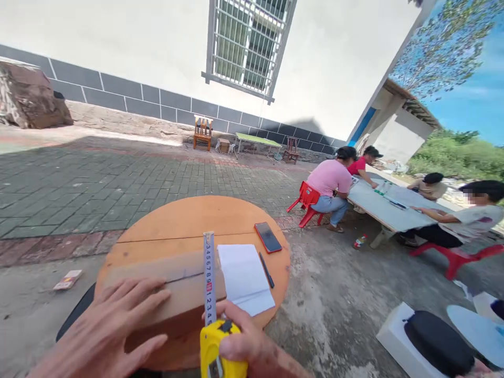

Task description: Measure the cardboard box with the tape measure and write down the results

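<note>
- Nearest the head camera is a yellow tape measure (222,349), just in front of the cardboard box (185,294), toward its right end.
- The person's right hand (255,341) has a firm grip on it, fingers wrapped about the case with the thumb on top.
- The blade (209,273) is drawn out, pointing away from the person. I see it cross over the right end of the box, its tip reaching past the far edge; whether it touches the cardboard I can't tell from here.
- The box's long axis runs left to right in front of the person, so the blade lies across it, roughly along the short way.
- At the other end, the left hand (118,310) lies palm down over the left part of the box, fingers spread, gripping nothing. It is the nearer hand to that end; the right hand is nearer to the end under the blade.
- All this sits on a round wooden worktop (189,218). Just right of the box is a sheet of white paper (246,275), with a black pen (266,270) along its right side and a phone (268,238) farther back.
- Well off to the right of the box, several people (328,176) sit around another table (372,207).
</note>
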A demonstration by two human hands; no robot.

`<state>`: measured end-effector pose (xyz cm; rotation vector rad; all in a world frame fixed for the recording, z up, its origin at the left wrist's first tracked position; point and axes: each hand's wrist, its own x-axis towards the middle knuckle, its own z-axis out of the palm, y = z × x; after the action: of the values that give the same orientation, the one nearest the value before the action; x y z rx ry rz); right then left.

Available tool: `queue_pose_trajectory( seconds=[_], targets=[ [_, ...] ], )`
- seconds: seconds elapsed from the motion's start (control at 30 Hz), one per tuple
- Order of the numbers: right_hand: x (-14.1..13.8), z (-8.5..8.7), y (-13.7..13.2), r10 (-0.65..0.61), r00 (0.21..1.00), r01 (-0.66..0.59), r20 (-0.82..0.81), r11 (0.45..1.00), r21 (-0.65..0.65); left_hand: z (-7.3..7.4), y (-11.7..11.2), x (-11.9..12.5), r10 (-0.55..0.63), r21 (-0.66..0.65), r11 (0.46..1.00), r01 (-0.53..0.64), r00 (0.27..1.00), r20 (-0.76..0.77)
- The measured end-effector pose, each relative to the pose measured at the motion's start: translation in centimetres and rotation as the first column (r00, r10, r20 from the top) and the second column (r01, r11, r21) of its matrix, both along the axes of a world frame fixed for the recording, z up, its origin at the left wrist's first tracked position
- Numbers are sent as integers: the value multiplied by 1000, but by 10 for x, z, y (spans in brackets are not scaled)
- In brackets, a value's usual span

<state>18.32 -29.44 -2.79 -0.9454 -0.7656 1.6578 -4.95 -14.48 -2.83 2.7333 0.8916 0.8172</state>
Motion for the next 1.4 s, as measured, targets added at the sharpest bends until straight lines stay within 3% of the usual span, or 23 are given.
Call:
queue_pose_trajectory(
  seconds=[0.07, 0.13, 0.2, 0.33, 0.4, 0.47, 0.6, 0.7, 0.87, 1.0, 1.13, 1.4],
  targets=[
    [4, -5, 4, -18, 1000, 18, 11, 1000, 3, -32, 18, -7, 26, 56, 998, -31, 995, 93],
    [6, -8, 6, -32, 999, 33, 17, 999, -5, -45, 41, -9, 15, 77, 997, -24, 993, 120],
    [5, -6, 3, -33, 999, 33, -12, 999, -10, -33, 62, -6, 15, 89, 996, -24, 995, 99],
    [0, 3, -8, 2, 995, 0, -103, 1000, 17, 26, 90, 10, 118, 50, 992, -113, 985, -125],
    [3, 2, -9, 12, 993, -11, -119, 1000, 12, 46, 105, 26, 148, 11, 989, -149, 969, -200],
    [9, -5, -4, 17, 993, -18, -120, 1000, -11, 48, 124, 41, 203, -19, 977, -213, 952, -229],
    [18, -14, 14, 12, 994, -20, -105, 997, -79, 24, 153, 57, 223, -66, 967, -246, 944, -244],
    [16, -4, 27, -3, 996, -7, -86, 994, -113, 9, 154, 52, 253, -60, 962, -266, 952, -174],
    [2, 18, 64, -7, 999, 2, -44, 993, -114, -1, 129, 33, 326, -43, 944, -328, 944, -54],
    [-9, 22, 108, -16, 1000, 16, 3, 975, -221, -3, 114, 34, 261, -48, 964, -263, 964, -48],
    [-17, 30, 140, 63, 998, -51, 28, 950, -309, -4, 111, 38, 245, -47, 968, -247, 968, -48],
    [-21, 43, 166, 176, 972, -89, 158, 890, -447, -3, 106, 37, 235, -13, 972, -236, 969, -74]
  ],
)
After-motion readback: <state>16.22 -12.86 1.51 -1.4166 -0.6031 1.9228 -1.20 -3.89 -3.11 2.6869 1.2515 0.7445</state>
